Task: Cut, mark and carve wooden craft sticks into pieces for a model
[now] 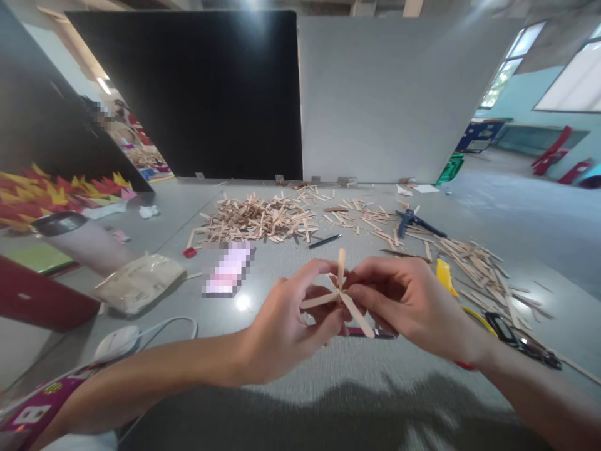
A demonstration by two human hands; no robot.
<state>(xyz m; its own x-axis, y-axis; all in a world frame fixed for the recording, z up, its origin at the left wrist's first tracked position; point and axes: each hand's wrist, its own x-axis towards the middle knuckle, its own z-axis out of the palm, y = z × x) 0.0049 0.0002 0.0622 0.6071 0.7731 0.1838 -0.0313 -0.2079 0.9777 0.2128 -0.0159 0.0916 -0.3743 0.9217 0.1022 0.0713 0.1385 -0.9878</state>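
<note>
A small piece made of wooden sticks (360, 316) is held above the grey table, its arms spreading from a centre. My left hand (293, 313) curls around its left side, thumb below and index finger above. From the right, my right hand (404, 297) pinches close to the centre with thumb and fingers; the exact spot between its fingertips is hidden. One stick points up, one goes left and one slants down to the right. Behind the hands lies a heap of short wooden sticks (263, 216), with a black pen (325, 241) in front of it.
Blue cutters (413, 220), more sticks (479, 269), a yellow tool (445, 277) and black-handled pliers (521, 341) lie right. On the left are a phone (230, 269), a plastic bag (141, 282), a tumbler (84, 241) and a white cable (173, 319). Upright panels (389, 100) stand behind.
</note>
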